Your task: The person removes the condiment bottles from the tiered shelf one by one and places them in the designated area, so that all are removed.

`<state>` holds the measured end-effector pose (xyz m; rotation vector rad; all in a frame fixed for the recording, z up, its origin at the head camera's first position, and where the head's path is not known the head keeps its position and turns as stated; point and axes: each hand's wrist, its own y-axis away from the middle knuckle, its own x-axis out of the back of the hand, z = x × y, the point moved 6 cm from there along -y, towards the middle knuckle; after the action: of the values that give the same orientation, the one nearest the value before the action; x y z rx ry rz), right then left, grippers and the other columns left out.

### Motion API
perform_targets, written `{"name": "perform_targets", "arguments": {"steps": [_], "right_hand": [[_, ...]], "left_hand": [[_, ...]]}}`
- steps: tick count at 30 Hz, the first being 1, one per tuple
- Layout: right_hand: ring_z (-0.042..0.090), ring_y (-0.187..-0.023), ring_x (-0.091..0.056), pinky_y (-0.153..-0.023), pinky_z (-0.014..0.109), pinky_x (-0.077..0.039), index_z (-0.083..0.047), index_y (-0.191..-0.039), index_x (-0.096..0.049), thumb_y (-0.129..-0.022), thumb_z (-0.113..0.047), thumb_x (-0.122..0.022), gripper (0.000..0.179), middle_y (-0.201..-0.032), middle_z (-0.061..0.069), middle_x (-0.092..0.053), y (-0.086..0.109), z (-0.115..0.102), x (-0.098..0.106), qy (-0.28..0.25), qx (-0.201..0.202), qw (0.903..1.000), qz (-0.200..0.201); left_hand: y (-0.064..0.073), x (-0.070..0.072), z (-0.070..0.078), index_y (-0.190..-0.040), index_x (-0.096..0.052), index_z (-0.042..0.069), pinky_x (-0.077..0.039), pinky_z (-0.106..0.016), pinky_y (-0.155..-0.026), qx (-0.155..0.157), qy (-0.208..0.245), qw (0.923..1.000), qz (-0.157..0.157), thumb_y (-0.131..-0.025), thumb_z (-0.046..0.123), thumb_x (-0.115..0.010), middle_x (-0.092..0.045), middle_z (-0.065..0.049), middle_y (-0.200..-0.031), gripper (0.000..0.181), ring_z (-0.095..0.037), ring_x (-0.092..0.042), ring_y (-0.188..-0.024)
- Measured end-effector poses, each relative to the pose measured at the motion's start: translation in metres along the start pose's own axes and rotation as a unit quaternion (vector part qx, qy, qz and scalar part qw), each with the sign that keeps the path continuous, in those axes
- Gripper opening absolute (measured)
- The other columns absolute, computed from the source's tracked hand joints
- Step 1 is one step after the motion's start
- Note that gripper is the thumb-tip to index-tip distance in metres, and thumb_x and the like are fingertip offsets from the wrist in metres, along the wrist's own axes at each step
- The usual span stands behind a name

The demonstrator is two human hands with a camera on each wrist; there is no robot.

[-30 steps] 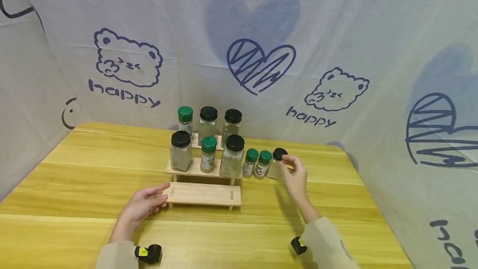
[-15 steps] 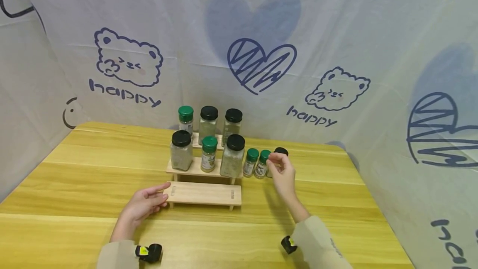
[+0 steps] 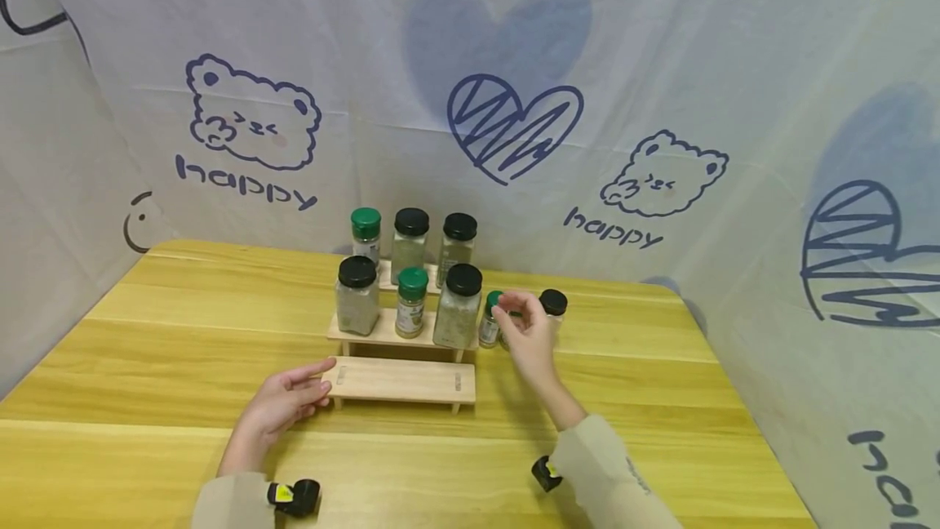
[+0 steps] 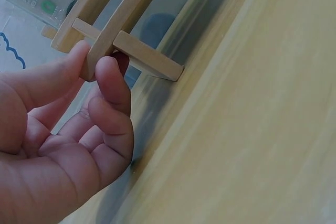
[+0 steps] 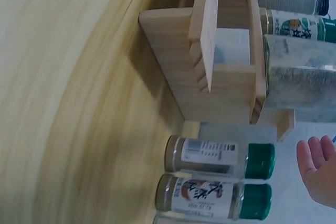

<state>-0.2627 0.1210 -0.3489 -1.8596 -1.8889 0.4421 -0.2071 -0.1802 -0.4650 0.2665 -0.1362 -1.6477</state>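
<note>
In the head view, a three-step wooden spice rack (image 3: 400,380) stands mid-table, its lowest step bare. My left hand (image 3: 277,406) pinches that step's left end between thumb and fingers, as the left wrist view shows up close. On the right, my right hand (image 3: 530,341) hovers by the small green-capped spice jars, fingers loosely bent and holding nothing. One green-capped jar (image 5: 220,157) and a second labelled spice jar (image 5: 215,199) stand side by side in the right wrist view, apart from the fingers. A black-capped jar (image 3: 553,303) stands just beyond, partly hidden by the hand.
The middle step carries two black-capped jars, one a large jar (image 3: 457,313), and a green-capped jar (image 3: 410,308) between them. Behind, the top step holds a green-capped jar (image 3: 365,227) and two black-capped ones. A printed cloth (image 3: 389,129) hangs behind the wooden table (image 3: 147,349).
My right hand has moved left, from the black-capped jar across to the green-capped jars. The left hand keeps its hold on the rack, and the jars stay where they were.
</note>
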Motion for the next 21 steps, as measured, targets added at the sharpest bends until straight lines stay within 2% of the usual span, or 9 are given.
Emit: {"name": "perform_targets", "arguments": {"steps": [5, 11, 21], "right_hand": [[0.041, -0.094, -0.047, -0.078, 0.037, -0.045, 0.017, -0.109, -0.044, -0.082, 0.012, -0.055, 0.029, -0.102, 0.028, -0.050, -0.001, -0.019, -0.013, 0.004, 0.007, 0.9995, -0.030], [0.044, -0.099, -0.047, -0.081, 0.057, -0.039, 0.015, -0.113, -0.043, -0.078, 0.010, -0.061, 0.040, -0.106, 0.031, -0.050, -0.006, -0.028, -0.024, 0.012, 0.005, 0.9988, -0.048], [0.040, -0.101, -0.047, -0.083, 0.055, -0.040, 0.012, -0.118, -0.042, -0.074, 0.010, -0.066, 0.050, -0.109, 0.029, -0.050, -0.011, -0.036, -0.032, 0.041, 0.037, 0.9970, -0.054]], "left_hand": [[0.001, 0.000, 0.000, -0.130, -0.038, -0.006, -0.046, -0.020, -0.058, 0.001, -0.001, 1.0000, -0.003, -0.086, 0.008, -0.058, -0.061, 0.001, -0.083, 0.050, -0.010, -0.057, -0.070], [0.000, 0.001, -0.001, -0.130, -0.037, -0.006, -0.046, -0.020, -0.057, 0.004, -0.001, 1.0000, -0.001, -0.086, 0.007, -0.058, -0.060, 0.001, -0.082, 0.051, -0.010, -0.057, -0.069], [0.000, -0.001, 0.001, -0.130, -0.036, -0.006, -0.046, -0.020, -0.057, -0.002, 0.005, 1.0000, -0.006, -0.087, 0.005, -0.057, -0.060, 0.001, -0.082, 0.049, -0.010, -0.057, -0.069]]}}
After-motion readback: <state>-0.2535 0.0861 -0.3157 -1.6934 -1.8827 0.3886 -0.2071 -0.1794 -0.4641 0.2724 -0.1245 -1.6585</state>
